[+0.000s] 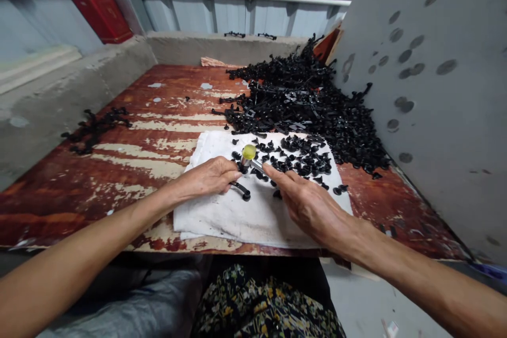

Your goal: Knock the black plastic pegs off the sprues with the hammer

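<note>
My right hand (303, 198) is closed round the metal handle of a small hammer (249, 153), its forefinger laid along the shaft. The hammer has a silver head with a yellow-green cap facing up, and sits at the far end of a black bar-shaped part (241, 190). My left hand (216, 175) pinches this part against the folded white cloth (222, 222); a round knob shows at its near end. Fingers and hammer hide the rest of the part. Small black round-headed pieces (304, 156) lie scattered on the cloth just beyond my right hand.
A large heap of black parts (293, 100) covers the table's back right, against a grey spotted panel (415, 90). Several joined black parts (97, 127) lie at the left of the worn red-brown table (158, 142). A red box (103, 17) stands on the ledge behind.
</note>
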`<action>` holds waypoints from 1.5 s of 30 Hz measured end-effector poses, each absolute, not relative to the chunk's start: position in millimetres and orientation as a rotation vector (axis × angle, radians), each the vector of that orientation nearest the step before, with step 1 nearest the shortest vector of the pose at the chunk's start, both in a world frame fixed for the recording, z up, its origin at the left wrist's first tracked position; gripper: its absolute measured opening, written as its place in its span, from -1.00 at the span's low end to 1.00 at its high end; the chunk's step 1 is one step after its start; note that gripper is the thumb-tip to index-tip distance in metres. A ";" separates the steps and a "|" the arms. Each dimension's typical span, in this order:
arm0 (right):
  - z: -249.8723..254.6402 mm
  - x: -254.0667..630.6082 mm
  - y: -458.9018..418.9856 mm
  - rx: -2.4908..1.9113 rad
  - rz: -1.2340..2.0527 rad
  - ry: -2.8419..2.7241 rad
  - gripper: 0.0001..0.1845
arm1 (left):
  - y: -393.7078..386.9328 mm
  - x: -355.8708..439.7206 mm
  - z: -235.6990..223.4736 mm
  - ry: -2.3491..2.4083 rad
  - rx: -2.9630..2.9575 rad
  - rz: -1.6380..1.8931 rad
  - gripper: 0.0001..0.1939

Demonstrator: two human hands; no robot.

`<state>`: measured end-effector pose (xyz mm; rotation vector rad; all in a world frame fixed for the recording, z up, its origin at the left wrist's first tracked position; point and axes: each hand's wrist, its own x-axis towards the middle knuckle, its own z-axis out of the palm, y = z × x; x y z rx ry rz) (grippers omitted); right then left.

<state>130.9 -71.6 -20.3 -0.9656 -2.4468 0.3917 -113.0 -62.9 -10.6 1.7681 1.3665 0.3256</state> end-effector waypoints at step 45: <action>-64.6 218.5 -68.0 -1.387 0.794 -1.664 -0.37 | -67.6 -65.8 -29.0 1.192 2.874 0.408 -0.70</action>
